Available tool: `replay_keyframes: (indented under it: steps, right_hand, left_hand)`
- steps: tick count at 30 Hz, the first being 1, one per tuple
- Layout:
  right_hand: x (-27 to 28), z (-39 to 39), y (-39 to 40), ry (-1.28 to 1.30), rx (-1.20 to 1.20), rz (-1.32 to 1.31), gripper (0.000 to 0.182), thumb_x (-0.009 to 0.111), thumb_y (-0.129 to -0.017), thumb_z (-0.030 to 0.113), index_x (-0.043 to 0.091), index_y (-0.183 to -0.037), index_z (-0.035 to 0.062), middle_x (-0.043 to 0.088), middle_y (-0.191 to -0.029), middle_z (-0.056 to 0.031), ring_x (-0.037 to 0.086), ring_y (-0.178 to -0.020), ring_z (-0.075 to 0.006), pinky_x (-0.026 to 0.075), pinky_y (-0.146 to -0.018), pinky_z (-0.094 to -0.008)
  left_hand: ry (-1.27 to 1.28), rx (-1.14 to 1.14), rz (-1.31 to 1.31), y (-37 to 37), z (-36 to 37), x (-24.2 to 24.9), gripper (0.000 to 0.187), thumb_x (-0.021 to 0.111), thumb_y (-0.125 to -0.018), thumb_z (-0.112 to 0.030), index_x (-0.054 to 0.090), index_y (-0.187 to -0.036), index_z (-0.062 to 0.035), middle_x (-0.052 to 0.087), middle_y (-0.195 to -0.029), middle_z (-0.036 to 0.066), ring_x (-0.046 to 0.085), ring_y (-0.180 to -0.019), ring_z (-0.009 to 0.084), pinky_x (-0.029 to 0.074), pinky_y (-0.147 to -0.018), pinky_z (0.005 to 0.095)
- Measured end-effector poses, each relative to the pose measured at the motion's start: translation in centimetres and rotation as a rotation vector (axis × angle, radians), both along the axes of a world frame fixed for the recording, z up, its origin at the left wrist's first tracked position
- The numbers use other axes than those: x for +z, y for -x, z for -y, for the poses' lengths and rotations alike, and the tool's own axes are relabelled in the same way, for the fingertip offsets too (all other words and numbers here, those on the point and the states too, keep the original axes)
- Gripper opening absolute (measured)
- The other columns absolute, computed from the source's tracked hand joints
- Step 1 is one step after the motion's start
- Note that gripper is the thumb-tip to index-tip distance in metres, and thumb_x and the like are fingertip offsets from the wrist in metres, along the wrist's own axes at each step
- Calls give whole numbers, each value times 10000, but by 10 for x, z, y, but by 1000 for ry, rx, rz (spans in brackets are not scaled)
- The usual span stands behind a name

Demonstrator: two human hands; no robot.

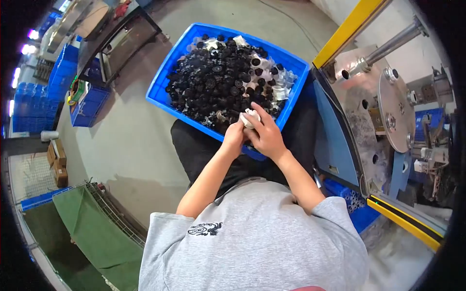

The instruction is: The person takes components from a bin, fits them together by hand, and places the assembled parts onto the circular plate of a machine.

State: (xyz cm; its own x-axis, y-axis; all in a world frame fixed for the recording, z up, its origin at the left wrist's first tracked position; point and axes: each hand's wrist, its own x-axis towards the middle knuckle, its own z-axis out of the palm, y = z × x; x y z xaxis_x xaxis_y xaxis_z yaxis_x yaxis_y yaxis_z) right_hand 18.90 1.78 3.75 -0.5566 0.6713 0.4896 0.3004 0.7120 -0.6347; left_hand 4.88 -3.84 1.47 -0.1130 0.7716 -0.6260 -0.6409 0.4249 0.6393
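Note:
A small white plastic part is held between my two hands, over the near rim of a blue plastic bin. My left hand is closed on its left side, with most of the fingers hidden. My right hand curls round it from the right, index finger and thumb against it. Below and beyond the hands, the bin holds a heap of small round black parts. Whitish and translucent plastic parts lie mixed in along its right side. The bin rests at my lap.
To the right stands a machine with a round metal disc and a yellow-edged frame. A blue crate of small parts sits low beside it. At left are a metal-legged table, blue crates and a green cloth-covered cart.

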Motion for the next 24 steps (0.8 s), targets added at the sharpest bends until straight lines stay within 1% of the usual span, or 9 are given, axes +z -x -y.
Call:
replay_keyframes:
  steps: [5,7,8,9,11,12,14,17,24]
  right_hand:
    - [5,3,-29,87,34,68,515,734,-842,104,583,-1334,82,623,-1319,-94,641,-1101,-269,517,-918,-354]
    - [5,-1,-56,189,27,54,523,747,-835,112,582,-1330,68,619,-1331,-104,636,-1118,-281,508,-942,-360]
    - [10,-2,-71,383,-19,49,516,734,-852,110,571,-1340,65,647,-1296,-101,647,-1105,-269,498,-952,-345]
    - [23,-10,-85,252,-90,-12,450,700,-880,100,592,-1315,67,665,-1228,-84,664,-1024,-260,515,-893,-330]
    - [51,-30,-126,340,-337,-101,406,717,-883,136,594,-1264,68,673,-1183,-92,665,-1002,-255,521,-893,-344]
    - [61,-48,-157,193,-468,-177,385,735,-890,179,572,-1221,72,670,-1159,-107,667,-951,-228,532,-859,-327]
    - [102,-75,-234,301,-629,-399,353,711,-930,184,549,-1225,78,664,-1129,-103,652,-837,-144,526,-706,-255]
    - [148,-101,-311,157,-1004,-504,319,704,-945,265,693,-1167,37,696,-958,-58,598,-782,-99,472,-679,-223]
    - [154,-129,-351,490,-823,-15,307,705,-938,266,712,-1162,56,697,-983,-30,586,-779,-105,466,-698,-243]
  left_hand:
    - [-77,-178,57,-9,2,-9,411,476,-1021,-316,632,-1206,16,702,-1056,132,665,-905,196,523,-783,300]
    - [-170,-384,31,-10,-1,-4,400,479,-1000,-312,701,-1094,6,718,-958,125,669,-854,202,489,-735,245]
    - [-249,-643,-138,-1,-12,13,379,522,-990,-305,721,-1027,16,720,-937,104,657,-835,194,499,-733,288]
    - [-298,-734,-538,6,-19,15,286,613,-913,-246,738,-1007,-6,717,-880,101,648,-777,241,510,-742,352]
    - [-470,-688,-1538,25,-34,33,299,684,-841,-163,720,-1097,-12,715,-1011,126,657,-926,312,520,-853,361]
    - [-522,-457,-1786,46,-36,14,407,722,-770,-151,688,-1162,-47,674,-1131,122,634,-1000,350,505,-901,395]
    - [-368,-260,-1873,81,-31,-14,440,706,-785,-126,640,-1217,-77,607,-1260,92,607,-1078,330,484,-931,411]
    - [-357,-320,-2063,94,-24,-34,445,706,-792,-119,620,-1228,-104,568,-1320,83,589,-1115,322,469,-945,428]
    - [-193,-320,-1855,87,-19,-27,354,694,-796,-102,634,-1144,-132,593,-1239,60,599,-1087,299,437,-984,409]
